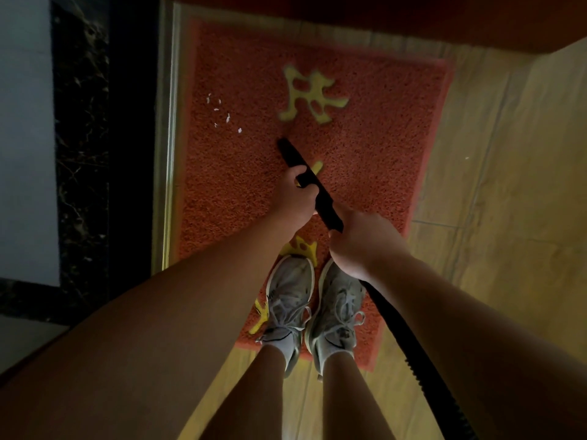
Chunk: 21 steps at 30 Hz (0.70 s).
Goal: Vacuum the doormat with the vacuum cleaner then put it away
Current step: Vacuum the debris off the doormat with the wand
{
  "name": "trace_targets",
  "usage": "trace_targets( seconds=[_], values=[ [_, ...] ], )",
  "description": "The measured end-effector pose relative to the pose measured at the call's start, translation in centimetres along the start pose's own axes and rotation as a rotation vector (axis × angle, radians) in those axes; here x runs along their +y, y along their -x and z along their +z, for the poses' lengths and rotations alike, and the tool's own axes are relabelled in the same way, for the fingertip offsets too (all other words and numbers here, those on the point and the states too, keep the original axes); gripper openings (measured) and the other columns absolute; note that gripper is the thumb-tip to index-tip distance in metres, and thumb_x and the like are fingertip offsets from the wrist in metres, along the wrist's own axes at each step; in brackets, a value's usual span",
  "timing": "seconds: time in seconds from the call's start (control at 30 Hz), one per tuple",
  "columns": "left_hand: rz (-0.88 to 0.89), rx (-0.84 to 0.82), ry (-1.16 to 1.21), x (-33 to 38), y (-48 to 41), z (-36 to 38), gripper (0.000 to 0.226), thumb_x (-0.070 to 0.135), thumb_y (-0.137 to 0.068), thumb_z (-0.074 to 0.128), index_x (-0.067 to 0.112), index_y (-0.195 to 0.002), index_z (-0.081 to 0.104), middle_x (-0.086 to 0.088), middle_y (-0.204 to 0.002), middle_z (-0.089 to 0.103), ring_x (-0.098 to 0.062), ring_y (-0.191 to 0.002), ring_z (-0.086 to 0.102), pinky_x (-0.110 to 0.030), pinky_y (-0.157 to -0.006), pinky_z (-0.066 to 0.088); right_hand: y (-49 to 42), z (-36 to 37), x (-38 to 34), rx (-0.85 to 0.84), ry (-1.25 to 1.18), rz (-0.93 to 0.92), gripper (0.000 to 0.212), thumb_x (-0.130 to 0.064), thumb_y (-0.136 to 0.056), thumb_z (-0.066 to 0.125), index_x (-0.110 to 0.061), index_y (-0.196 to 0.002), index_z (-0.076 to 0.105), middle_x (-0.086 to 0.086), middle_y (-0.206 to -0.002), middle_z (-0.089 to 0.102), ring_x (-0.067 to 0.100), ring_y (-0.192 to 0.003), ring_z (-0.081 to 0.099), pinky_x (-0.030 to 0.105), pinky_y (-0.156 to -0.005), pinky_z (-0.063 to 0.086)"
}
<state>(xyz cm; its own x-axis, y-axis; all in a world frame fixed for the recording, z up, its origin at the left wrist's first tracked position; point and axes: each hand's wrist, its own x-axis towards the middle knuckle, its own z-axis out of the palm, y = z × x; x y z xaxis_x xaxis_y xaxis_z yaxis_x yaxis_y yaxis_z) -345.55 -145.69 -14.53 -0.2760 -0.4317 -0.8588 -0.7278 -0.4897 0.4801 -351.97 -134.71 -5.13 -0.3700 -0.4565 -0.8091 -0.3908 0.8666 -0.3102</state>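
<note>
A red doormat (365,147) with yellow characters lies on the wooden floor below me. Small white scraps (227,117) are scattered on its left part. I hold a black vacuum nozzle (290,154), its tip resting on the mat just right of the scraps. My left hand (297,193) is closed around the nozzle tube further forward. My right hand (359,241) grips the tube behind it, where the black ribbed hose (409,341) runs off to the lower right. My two feet in grey sneakers (313,309) stand on the mat's near end.
A metal door threshold (166,154) runs along the mat's left edge, with dark marble (81,138) beyond it. A red door or panel (413,17) borders the far side. Light wooden floor (508,185) extends to the right.
</note>
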Motion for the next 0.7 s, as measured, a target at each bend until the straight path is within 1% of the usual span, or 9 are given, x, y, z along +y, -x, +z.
trace_targets(
  seconds=[0.07,0.2,0.3,0.43,0.47,0.53,0.6,0.7],
  values=[
    [-0.007,0.013,0.008,0.1,0.0,0.0,0.051,0.009,-0.098,0.056,0.023,-0.146,0.047,-0.013,-0.144,0.050,-0.027,-0.112,0.063,-0.049,-0.091,0.060,0.0,-0.3,0.0,-0.017,0.008,-0.008,0.069,-0.018,-0.094,0.044,-0.044,-0.155,0.025,0.001,-0.073,0.058,0.020,-0.063,0.061,0.026,-0.049,0.044],
    [-0.013,0.043,0.027,0.1,0.2,0.0,0.051,0.009,-0.098,0.056,0.024,-0.146,0.047,-0.013,-0.143,0.051,-0.027,-0.111,0.063,-0.048,-0.091,0.060,-0.2,-0.5,0.1,-0.023,0.021,-0.031,0.065,-0.021,-0.096,0.044,-0.042,-0.155,0.028,0.001,-0.074,0.058,0.020,-0.065,0.061,0.028,-0.051,0.050],
    [-0.027,0.073,0.060,-0.1,0.6,-0.4,0.051,0.010,-0.097,0.057,0.025,-0.145,0.048,-0.012,-0.142,0.052,-0.029,-0.114,0.063,-0.048,-0.093,0.059,0.1,-0.5,-0.2,-0.027,0.042,-0.046,0.065,-0.022,-0.097,0.044,-0.042,-0.156,0.025,-0.002,-0.072,0.055,0.017,-0.064,0.059,0.026,-0.050,0.045],
    [0.004,0.120,0.070,-0.4,0.6,-1.2,0.051,0.011,-0.094,0.059,0.024,-0.142,0.053,-0.012,-0.142,0.053,-0.029,-0.113,0.064,-0.048,-0.091,0.059,0.1,-0.1,-1.2,-0.021,0.061,-0.051,0.065,-0.021,-0.098,0.046,-0.039,-0.157,0.024,-0.004,-0.069,0.052,0.014,-0.060,0.055,0.024,-0.047,0.041],
    [0.005,0.128,0.073,-0.5,0.5,-1.4,0.051,0.012,-0.093,0.059,0.024,-0.142,0.053,-0.012,-0.142,0.053,-0.029,-0.112,0.064,-0.048,-0.091,0.059,0.0,0.0,-1.4,-0.026,0.062,-0.053,0.066,-0.021,-0.097,0.046,-0.039,-0.157,0.023,-0.004,-0.068,0.052,0.015,-0.060,0.056,0.025,-0.047,0.041],
    [-0.003,0.130,0.096,-0.7,0.6,-1.9,0.053,0.014,-0.091,0.060,0.025,-0.143,0.052,-0.013,-0.143,0.053,-0.029,-0.111,0.064,-0.050,-0.090,0.060,-0.1,0.2,-1.9,-0.042,0.064,-0.062,0.068,-0.021,-0.096,0.046,-0.039,-0.157,0.022,-0.002,-0.070,0.055,0.019,-0.062,0.060,0.027,-0.051,0.048],
    [-0.003,0.122,0.123,-0.8,0.4,-2.4,0.058,0.016,-0.087,0.059,0.025,-0.143,0.051,-0.014,-0.144,0.053,-0.031,-0.116,0.063,-0.051,-0.092,0.059,-0.2,0.1,-2.2,-0.049,0.078,-0.072,0.068,-0.022,-0.095,0.045,-0.039,-0.157,0.022,0.002,-0.075,0.060,0.023,-0.066,0.062,0.031,-0.055,0.053],
    [-0.004,0.112,0.129,-0.6,0.1,-3.2,0.055,0.013,-0.092,0.058,0.024,-0.145,0.049,-0.014,-0.147,0.050,-0.032,-0.120,0.061,-0.051,-0.094,0.058,-0.6,0.0,-2.9,-0.048,0.095,-0.086,0.064,-0.026,-0.097,0.043,-0.039,-0.157,0.023,0.005,-0.081,0.062,0.027,-0.072,0.064,0.036,-0.062,0.057]
  ],
)
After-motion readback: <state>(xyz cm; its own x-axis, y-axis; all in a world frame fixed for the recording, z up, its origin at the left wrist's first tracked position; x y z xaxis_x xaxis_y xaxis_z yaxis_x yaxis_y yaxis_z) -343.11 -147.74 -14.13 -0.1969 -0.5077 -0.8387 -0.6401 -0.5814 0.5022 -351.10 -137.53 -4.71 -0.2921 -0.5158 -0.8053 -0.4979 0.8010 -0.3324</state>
